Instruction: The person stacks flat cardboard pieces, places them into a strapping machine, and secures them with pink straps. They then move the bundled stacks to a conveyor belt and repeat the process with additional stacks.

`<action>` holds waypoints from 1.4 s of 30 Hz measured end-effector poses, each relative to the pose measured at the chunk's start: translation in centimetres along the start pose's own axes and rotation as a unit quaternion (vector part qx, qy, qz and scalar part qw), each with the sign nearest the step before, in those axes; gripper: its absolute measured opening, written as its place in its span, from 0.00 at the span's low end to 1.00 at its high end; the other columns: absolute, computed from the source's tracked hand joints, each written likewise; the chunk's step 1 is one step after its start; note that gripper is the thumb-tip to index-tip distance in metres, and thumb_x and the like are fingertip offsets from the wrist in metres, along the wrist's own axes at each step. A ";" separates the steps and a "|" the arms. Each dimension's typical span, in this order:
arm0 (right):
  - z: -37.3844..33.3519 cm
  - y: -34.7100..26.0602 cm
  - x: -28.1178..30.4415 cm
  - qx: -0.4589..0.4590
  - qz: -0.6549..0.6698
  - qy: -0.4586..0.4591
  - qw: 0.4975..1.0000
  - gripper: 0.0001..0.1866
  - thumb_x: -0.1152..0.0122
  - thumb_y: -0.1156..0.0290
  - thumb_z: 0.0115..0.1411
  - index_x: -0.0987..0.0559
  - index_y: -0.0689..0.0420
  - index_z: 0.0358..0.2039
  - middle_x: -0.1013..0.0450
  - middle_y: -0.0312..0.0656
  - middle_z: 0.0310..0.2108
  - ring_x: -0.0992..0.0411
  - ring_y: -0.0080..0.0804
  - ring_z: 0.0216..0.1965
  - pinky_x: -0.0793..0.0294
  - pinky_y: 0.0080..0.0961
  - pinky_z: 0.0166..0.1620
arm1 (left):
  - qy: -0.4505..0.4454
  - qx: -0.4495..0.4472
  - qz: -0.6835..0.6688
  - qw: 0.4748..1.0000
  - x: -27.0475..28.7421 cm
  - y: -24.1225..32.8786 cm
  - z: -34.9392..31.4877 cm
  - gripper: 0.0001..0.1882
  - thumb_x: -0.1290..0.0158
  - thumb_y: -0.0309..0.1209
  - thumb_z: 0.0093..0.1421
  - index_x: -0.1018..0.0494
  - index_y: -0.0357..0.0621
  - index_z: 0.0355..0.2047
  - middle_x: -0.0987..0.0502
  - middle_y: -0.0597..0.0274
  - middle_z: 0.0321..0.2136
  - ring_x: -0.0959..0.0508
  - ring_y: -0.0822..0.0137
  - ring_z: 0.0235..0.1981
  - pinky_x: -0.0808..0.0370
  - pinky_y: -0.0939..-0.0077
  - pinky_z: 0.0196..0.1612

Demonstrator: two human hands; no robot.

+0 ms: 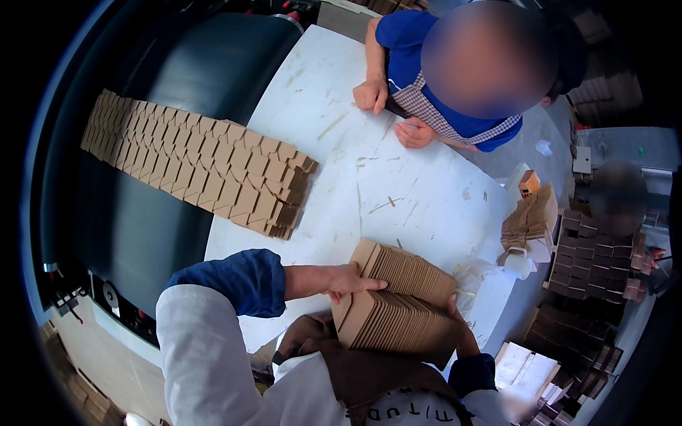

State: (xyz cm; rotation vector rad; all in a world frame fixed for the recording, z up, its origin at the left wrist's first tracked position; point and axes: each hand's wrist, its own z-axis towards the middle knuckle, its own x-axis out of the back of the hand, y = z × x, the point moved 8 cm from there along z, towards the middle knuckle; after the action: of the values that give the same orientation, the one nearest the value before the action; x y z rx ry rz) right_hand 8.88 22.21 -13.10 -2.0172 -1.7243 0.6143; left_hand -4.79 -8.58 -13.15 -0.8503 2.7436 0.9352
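A thick bundle of flat folded brown cardboard boxes (398,325) is held close against my body, at the near edge of the white table. Its many layers stand side by side, with a groove running along the middle. My left hand (345,281) grips the left end, the thumb lying over the top. At the right end my right hand (460,321) is pressed on the bundle; most of its fingers are hidden behind the cardboard. Further left, an overlapping row of similar folded boxes (206,162) stretches from a dark conveyor belt (234,60) onto the table.
Across the white table (327,92), a person in blue (405,42) rests both hands at its edge. On the right are a stack of cardboard (529,216), a tape roll (517,264) and clear plastic (474,280). Stacked cartons (593,252) stand beyond.
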 end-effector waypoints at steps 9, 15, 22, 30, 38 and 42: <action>0.1 -0.4 -2.4 -0.009 -0.012 -0.004 1.000 0.41 0.50 0.41 0.62 0.44 0.54 0.66 0.35 0.44 0.59 0.33 0.37 0.56 0.29 0.37 0.55 | -0.002 -0.012 0.003 1.000 1.3 -1.3 -0.9 0.60 0.42 0.71 0.40 0.48 0.34 0.58 0.28 0.52 0.43 0.24 0.62 0.38 0.24 0.69 0.33; -0.3 -1.0 -3.8 -0.008 -0.015 -0.004 1.000 0.40 0.49 0.42 0.62 0.44 0.55 0.66 0.35 0.44 0.58 0.33 0.37 0.56 0.29 0.37 0.54 | -0.008 -0.012 0.012 1.000 1.5 -1.2 -2.0 0.60 0.42 0.72 0.40 0.48 0.35 0.58 0.27 0.53 0.42 0.24 0.63 0.36 0.25 0.71 0.33; -0.7 -1.7 -5.2 -0.007 -0.016 -0.008 1.000 0.40 0.49 0.42 0.61 0.43 0.55 0.65 0.35 0.45 0.58 0.32 0.37 0.55 0.28 0.36 0.53 | 0.000 -0.028 0.004 1.000 1.8 -1.4 -2.9 0.61 0.43 0.72 0.40 0.48 0.34 0.58 0.27 0.54 0.41 0.24 0.65 0.34 0.25 0.72 0.33; -1.2 -2.2 -5.7 -0.010 -0.014 -0.005 1.000 0.40 0.48 0.43 0.61 0.43 0.55 0.65 0.34 0.45 0.57 0.32 0.36 0.54 0.28 0.36 0.53 | -0.002 -0.025 0.011 1.000 2.0 -1.2 -3.9 0.60 0.43 0.72 0.41 0.48 0.34 0.58 0.27 0.54 0.39 0.25 0.67 0.30 0.26 0.75 0.30; -1.9 -2.3 -5.9 -0.010 -0.011 -0.006 1.000 0.39 0.47 0.44 0.61 0.42 0.56 0.65 0.34 0.45 0.57 0.31 0.36 0.54 0.27 0.36 0.52 | -0.005 -0.032 0.005 0.999 2.1 -1.1 -4.7 0.60 0.42 0.72 0.40 0.48 0.34 0.58 0.27 0.53 0.39 0.25 0.67 0.31 0.26 0.75 0.30; -2.3 -2.3 -6.1 -0.012 -0.013 -0.006 1.000 0.39 0.47 0.45 0.61 0.42 0.56 0.65 0.33 0.45 0.56 0.31 0.36 0.53 0.27 0.36 0.51 | -0.006 -0.038 0.002 0.999 2.1 -0.9 -5.0 0.61 0.43 0.72 0.40 0.48 0.33 0.58 0.27 0.52 0.41 0.24 0.66 0.33 0.26 0.75 0.31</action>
State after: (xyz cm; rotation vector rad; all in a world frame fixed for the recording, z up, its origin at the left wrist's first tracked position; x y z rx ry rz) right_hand 7.51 16.45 -9.55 -2.0076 -1.7697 0.6013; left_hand -5.73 -13.10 -10.24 -0.8475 2.7157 1.0494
